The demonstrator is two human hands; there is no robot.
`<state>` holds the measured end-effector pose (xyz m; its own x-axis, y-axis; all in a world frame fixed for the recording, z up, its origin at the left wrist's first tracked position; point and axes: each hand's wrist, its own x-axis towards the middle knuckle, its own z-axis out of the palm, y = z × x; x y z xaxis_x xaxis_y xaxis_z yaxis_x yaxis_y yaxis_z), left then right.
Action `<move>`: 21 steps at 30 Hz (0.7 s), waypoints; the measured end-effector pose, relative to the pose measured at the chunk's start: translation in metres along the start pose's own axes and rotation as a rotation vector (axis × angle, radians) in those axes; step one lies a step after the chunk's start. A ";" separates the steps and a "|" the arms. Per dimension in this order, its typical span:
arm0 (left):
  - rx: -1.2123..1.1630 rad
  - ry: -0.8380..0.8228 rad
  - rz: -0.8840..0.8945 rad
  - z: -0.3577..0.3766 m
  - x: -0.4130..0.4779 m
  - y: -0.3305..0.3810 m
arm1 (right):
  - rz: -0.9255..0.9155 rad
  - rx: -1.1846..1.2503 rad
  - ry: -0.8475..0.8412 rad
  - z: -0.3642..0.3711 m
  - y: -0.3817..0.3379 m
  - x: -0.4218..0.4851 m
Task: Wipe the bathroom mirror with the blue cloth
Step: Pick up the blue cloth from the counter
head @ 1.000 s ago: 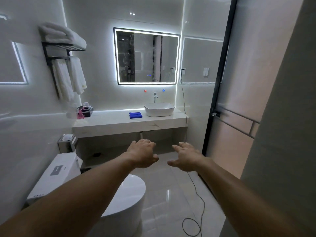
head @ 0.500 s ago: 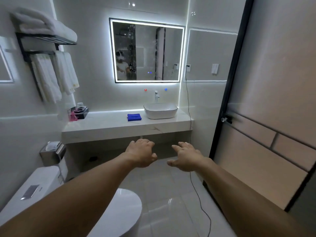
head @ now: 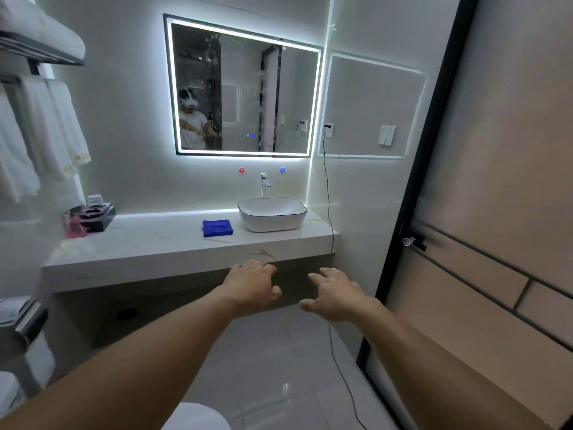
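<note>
Both hands are held out ahead of me, level in the view with the front edge of the counter [head: 148,243], and both are empty. The left hand [head: 254,285] has loosely curled fingers that enclose nothing. The right hand [head: 336,294] has its fingers spread and relaxed. Neither touches any surface.

I judge the step in hand to be the approach. The arms are forward and the hands are free so that one of them can take up the cloth once the counter is within reach.

The blue cloth [head: 217,228] lies folded and flat on the counter. It is just left of the white basin [head: 272,214] and not touching it. It sits below the lower edge of the mirror [head: 245,88], which hangs on the wall above with a lit border. This placement reads as a cloth laid ready beside its work.

Relative to the hands, the cloth is well apart and farther into the room, slightly left of the left hand. It is farther again from the right hand, so the left hand appears the nearer candidate for the pick-up. The mirror is beyond reach from here and untouched by either hand.
</note>
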<state>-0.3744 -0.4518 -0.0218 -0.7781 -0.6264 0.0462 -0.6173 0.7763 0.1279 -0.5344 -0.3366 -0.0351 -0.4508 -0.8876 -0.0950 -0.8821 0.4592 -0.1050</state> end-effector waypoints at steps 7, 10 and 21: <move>0.018 0.022 -0.071 0.013 0.109 -0.010 | -0.091 -0.020 0.003 -0.009 0.030 0.110; 0.038 0.017 -0.124 0.017 0.152 -0.015 | -0.145 -0.034 0.007 -0.017 0.043 0.155; 0.047 0.021 -0.239 0.021 0.278 -0.059 | -0.254 -0.040 -0.033 -0.021 0.052 0.317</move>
<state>-0.5568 -0.6705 -0.0371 -0.6068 -0.7938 0.0412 -0.7888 0.6078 0.0915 -0.7260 -0.5945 -0.0496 -0.2102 -0.9723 -0.1024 -0.9714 0.2196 -0.0903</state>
